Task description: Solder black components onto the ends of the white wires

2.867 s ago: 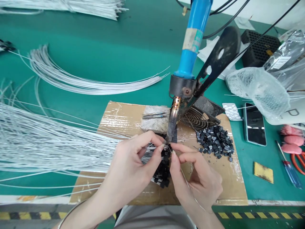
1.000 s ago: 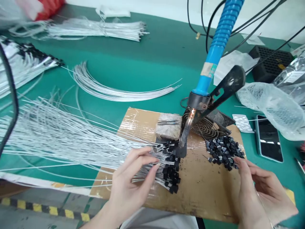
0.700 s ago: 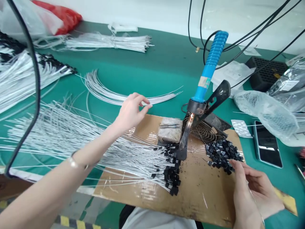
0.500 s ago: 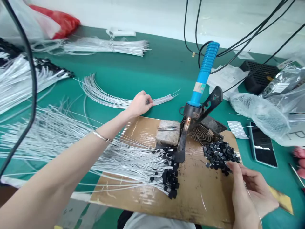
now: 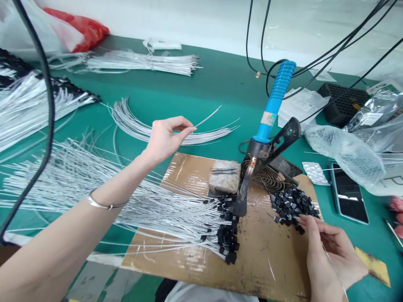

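My left hand (image 5: pixel 168 136) pinches a single white wire (image 5: pixel 209 116) between thumb and forefinger, its end rising to the right. Behind that hand lies a curved bundle of white wires (image 5: pixel 132 123) on the green table. My right hand (image 5: pixel 330 251) is closed around a thin silvery strand, probably solder wire (image 5: pixel 331 266). Its fingertips touch the near edge of a pile of small black connectors (image 5: pixel 291 205); whether they grip one is hidden. Between the hands, a blue-handled soldering iron (image 5: pixel 278 94) rests tip down in its stand.
Many white wires with black connectors (image 5: pixel 228 241) lie across a brown cardboard sheet (image 5: pixel 261 260). A worn sponge block (image 5: pixel 224 183) sits beside the iron. At right are a phone (image 5: pixel 349 195) and plastic bags (image 5: pixel 343 149). Black cables (image 5: pixel 340 44) hang at the back.
My left hand has drawn a single wire up from the curved bundle and moved to the left. My right hand has stayed by the connector pile, its fingertips shifting slightly left.
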Tool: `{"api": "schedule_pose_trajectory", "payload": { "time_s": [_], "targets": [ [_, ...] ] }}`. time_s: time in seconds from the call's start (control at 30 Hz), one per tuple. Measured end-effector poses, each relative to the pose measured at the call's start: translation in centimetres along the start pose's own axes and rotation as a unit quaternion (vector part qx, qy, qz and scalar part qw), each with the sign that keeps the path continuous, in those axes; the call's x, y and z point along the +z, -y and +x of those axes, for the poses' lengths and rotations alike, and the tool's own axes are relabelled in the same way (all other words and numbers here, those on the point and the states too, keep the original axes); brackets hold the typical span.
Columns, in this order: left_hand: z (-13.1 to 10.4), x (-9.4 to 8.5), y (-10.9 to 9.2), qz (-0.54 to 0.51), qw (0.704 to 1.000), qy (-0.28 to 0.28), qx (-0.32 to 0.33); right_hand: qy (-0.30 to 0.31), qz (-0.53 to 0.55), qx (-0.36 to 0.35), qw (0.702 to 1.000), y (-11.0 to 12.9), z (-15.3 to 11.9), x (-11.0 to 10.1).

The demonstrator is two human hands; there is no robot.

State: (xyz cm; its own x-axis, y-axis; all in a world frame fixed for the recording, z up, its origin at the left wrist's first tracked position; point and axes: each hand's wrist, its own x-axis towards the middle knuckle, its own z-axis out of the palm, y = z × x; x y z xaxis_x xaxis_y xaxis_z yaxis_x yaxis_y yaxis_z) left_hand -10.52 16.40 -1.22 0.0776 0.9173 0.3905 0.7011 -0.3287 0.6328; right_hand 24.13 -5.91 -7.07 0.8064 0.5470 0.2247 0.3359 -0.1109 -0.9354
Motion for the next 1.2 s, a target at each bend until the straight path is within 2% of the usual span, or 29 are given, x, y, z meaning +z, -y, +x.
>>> {"api": "schedule_pose_trajectory", "payload": {
  "time_s": [0.13, 0.23, 0.27, 0.3, 0.33, 0.37, 0.4, 0.43, 0.47, 0.5, 0.57, 0.63, 0.7, 0.73, 0.87, 1.03, 1.2],
  "targets": [
    [-0.6, -1.5, -1.8, -0.078, 0.997, -0.013, 0.001, -0.003, 0.021, 0.006, 1.000, 0.2, -0.1, 0.0],
    [-1.5, -3.9, -3.9, -0.106, 0.994, -0.007, 0.010, -0.008, 0.032, 0.007, 0.999, 0.9, 0.0, -0.1],
    [-1.9, -5.0, -4.6, -0.111, 0.994, 0.015, 0.014, -0.007, 0.036, 0.005, 0.999, 1.1, 0.0, -0.1],
    [-2.5, -6.0, -5.4, -0.117, 0.992, 0.048, 0.017, -0.002, 0.042, 0.002, 0.999, 1.4, 0.0, -0.3],
    [-3.1, -7.0, -6.0, -0.125, 0.986, 0.111, 0.015, 0.007, 0.047, -0.002, 0.999, 1.7, -0.2, -0.5],
    [-3.8, -7.9, -6.5, -0.142, 0.963, 0.227, 0.012, 0.016, 0.050, -0.009, 0.999, 1.9, -0.4, -0.7],
    [-4.6, -8.5, -6.7, -0.165, 0.934, 0.316, 0.009, 0.036, 0.055, -0.017, 0.998, 2.2, -0.7, -1.0],
    [-5.4, -8.8, -6.9, -0.181, 0.907, 0.379, 0.004, 0.066, 0.062, -0.023, 0.996, 2.6, -1.2, -1.2],
    [-6.3, -8.8, -6.8, -0.195, 0.886, 0.421, 0.003, 0.102, 0.068, -0.027, 0.992, 3.0, -1.8, -1.5],
    [-7.1, -8.6, -6.7, -0.205, 0.877, 0.435, 0.002, 0.155, 0.081, -0.027, 0.984, 3.6, -2.5, -1.6],
    [-8.7, -7.5, -6.4, -0.217, 0.871, 0.440, 0.001, 0.258, 0.103, -0.022, 0.960, 4.8, -4.0, -1.7],
    [-9.9, -6.3, -6.2, -0.229, 0.868, 0.441, -0.004, 0.409, 0.140, -0.007, 0.902, 6.1, -5.3, -1.2],
    [-10.6, -5.3, -6.2, -0.238, 0.867, 0.439, -0.009, 0.486, 0.153, 0.000, 0.861, 7.1, -6.3, -0.5],
    [-10.8, -5.0, -6.2, -0.239, 0.867, 0.437, -0.010, 0.496, 0.152, 0.002, 0.855, 7.4, -6.7, -0.1],
    [-11.1, -4.4, -6.2, -0.245, 0.875, 0.417, 0.000, 0.452, 0.143, 0.013, 0.880, 7.6, -7.4, 0.8],
    [-11.4, -4.1, -5.2, -0.240, 0.902, 0.358, 0.016, 0.457, 0.139, 0.051, 0.877, 6.6, -7.5, 0.6],
    [-11.5, -4.2, -5.8, -0.218, 0.901, 0.374, 0.045, 0.464, 0.145, 0.012, 0.874, 6.5, -7.0, 0.7]
  ]
}}
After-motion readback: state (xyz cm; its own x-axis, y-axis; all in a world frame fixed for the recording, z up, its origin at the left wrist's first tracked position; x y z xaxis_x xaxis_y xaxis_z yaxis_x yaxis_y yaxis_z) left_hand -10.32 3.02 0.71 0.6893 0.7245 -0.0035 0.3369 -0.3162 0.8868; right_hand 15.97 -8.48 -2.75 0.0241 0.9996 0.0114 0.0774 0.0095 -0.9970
